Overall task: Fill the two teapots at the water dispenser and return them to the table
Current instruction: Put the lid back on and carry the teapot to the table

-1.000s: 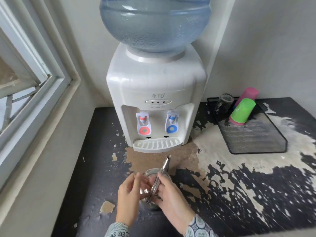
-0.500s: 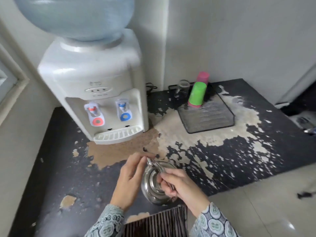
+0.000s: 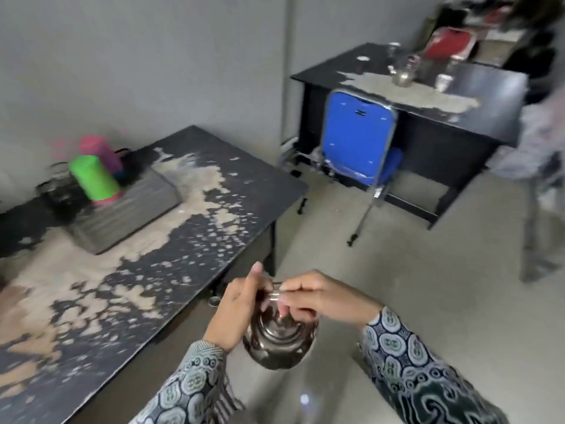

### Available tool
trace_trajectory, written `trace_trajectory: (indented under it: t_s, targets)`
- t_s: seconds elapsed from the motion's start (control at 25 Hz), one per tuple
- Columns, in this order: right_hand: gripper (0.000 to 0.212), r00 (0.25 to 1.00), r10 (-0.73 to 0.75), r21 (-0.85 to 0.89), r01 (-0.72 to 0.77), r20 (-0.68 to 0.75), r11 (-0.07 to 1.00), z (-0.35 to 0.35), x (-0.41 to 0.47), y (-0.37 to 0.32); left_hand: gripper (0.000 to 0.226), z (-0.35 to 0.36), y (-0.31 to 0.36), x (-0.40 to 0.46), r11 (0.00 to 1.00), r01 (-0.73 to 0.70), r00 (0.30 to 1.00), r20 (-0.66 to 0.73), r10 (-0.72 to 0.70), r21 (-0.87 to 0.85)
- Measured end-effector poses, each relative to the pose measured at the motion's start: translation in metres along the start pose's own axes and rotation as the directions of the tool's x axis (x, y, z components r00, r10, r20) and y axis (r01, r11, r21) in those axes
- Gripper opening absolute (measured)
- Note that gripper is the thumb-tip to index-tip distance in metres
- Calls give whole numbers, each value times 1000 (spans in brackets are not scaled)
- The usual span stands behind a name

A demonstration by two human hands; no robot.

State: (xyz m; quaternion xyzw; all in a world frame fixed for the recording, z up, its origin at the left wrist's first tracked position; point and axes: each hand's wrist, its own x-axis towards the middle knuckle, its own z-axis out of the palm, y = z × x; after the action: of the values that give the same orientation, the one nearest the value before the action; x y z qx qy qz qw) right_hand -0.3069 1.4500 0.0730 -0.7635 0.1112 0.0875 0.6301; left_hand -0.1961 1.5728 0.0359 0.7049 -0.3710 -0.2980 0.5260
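Observation:
I carry a shiny metal teapot over the floor, just off the corner of the near black table. My right hand grips its handle from above. My left hand rests against the pot's left side, thumb up. A second metal teapot stands on the far black table at the upper right. The water dispenser is out of view.
A dark tray with a green cup and a pink cup sits on the near table. A blue chair stands at the far table. A person stands at the right edge. Pale floor lies between the tables.
The view has swung right, away from the dispenser, toward the far table. The teapot has been lifted off the near table and now hangs over the floor in both hands.

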Motion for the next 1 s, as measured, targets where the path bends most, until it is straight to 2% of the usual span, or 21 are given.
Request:
trace_trajectory:
  t_s: [0.12, 0.2, 0.32, 0.44, 0.52, 0.76, 1.0]
  targets:
    - [25, 980, -20, 6, 22, -196, 1000, -63, -59, 28, 63, 78, 28, 40, 993, 19, 984, 180, 2, -113]
    - [29, 938, -6, 30, 17, -346, 999, -101, -91, 49, 64, 123, 44, 65, 988, 42, 962, 273, 1, -150]
    - [37, 825, 34, 134, 50, -564, 990, -147, -127, 88, 67, 184, 63, 101, 985, 84, 919, 393, -17, -153]
    - [43, 696, 90, 248, 129, -712, 960, -194, -149, 127, 68, 241, 76, 144, 977, 159, 868, 491, -71, -141]
    - [45, 644, 120, 290, 165, -756, 943, -238, -162, 147, 66, 284, 86, 182, 978, 173, 836, 543, -82, -118]
    - [41, 572, 199, 368, 196, -796, 909, -376, -198, 157, 60, 390, 142, 294, 980, 196, 771, 622, -136, -29]
    - [36, 500, 182, 333, 231, -847, 914, -515, -216, 169, 51, 480, 197, 404, 991, 133, 755, 649, -90, -17]
